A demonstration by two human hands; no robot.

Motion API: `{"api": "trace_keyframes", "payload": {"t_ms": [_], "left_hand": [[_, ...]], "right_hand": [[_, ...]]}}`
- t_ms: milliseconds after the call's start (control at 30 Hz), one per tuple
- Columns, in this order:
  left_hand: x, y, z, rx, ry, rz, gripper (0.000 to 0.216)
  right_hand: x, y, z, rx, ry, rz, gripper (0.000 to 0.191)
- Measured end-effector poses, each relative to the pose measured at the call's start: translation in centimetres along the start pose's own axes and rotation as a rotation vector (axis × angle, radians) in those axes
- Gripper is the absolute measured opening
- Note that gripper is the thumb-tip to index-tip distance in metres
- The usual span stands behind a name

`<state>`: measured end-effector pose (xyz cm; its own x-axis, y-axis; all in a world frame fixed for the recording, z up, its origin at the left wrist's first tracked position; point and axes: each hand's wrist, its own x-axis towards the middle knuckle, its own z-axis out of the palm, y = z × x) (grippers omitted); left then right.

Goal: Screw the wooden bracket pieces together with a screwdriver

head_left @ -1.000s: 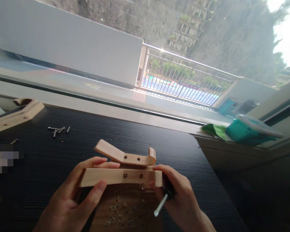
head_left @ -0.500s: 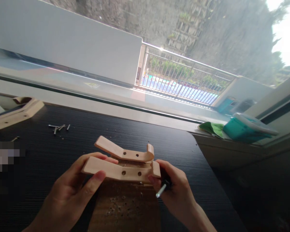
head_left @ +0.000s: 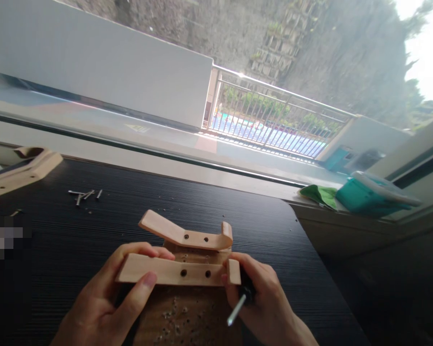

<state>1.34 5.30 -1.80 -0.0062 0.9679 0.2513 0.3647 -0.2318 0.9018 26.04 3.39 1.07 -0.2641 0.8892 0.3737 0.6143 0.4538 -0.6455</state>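
Note:
Between my two hands is a pale bent wooden piece [head_left: 166, 271] with two dark holes and a hooked right end. My left hand [head_left: 111, 288] pinches its flat left end, thumb in front and fingers behind. My right hand [head_left: 263, 288] grips the hooked end and also keeps a screwdriver [head_left: 237, 309] in the palm, its metal shaft pointing down and left. Just behind, a second bent wooden piece [head_left: 187, 235] of the same shape rests on the far end of a brown wooden board [head_left: 187, 312]. Small holes and bits pit the board's surface.
Several screws [head_left: 84, 196] lie on the black table [head_left: 104, 221] at left. Further left are more bent wooden pieces [head_left: 29, 173]. On the window sill at right sit a green cloth [head_left: 319, 194] and a teal container [head_left: 371, 194]. The table's right edge slopes toward me.
Both hands have lowered slightly toward me with the held wooden piece, which now sits more level and further from the second piece. The screwdriver tip has dropped lower.

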Motion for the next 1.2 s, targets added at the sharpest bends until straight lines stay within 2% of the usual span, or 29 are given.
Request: {"api": "trace_keyframes", "payload": {"t_ms": [133, 267, 367, 467, 567, 833, 1067, 1200], "left_hand": [[0.0, 0.0, -0.1, 0.023, -0.008, 0.046, 0.019], [0.0, 0.2, -0.2, 0.049, -0.008, 0.067, 0.019], [0.1, 0.5, -0.3, -0.007, -0.001, 0.091, 0.024], [0.4, 0.8, -0.3, -0.111, 0.052, 0.119, 0.035], [0.9, 1.0, -0.4, -0.181, 0.102, 0.094, 0.036], [0.9, 2.5, -0.5, -0.249, 0.057, -0.051, 0.028], [0.8, 1.6, -1.0, -0.131, -0.016, -0.005, 0.02], [0.8, 1.7, -0.8, -0.087, -0.004, -0.061, 0.021]], "right_hand": [[0.0, 0.1, 0.2, 0.002, -0.009, 0.004, 0.033], [0.3, 0.0, 0.1, 0.015, -0.004, 0.013, 0.026], [0.4, -0.2, -0.3, 0.023, 0.052, -0.023, 0.025], [0.4, -0.5, -0.7, 0.038, 0.137, -0.037, 0.027], [0.4, -0.8, -1.0, 0.051, 0.159, -0.035, 0.027], [0.7, -0.9, -0.9, 0.089, 0.086, 0.02, 0.019], [0.3, -0.6, -0.6, 0.047, 0.039, 0.034, 0.015], [0.3, -0.5, -0.6, 0.013, -0.008, 0.04, 0.014]]}}
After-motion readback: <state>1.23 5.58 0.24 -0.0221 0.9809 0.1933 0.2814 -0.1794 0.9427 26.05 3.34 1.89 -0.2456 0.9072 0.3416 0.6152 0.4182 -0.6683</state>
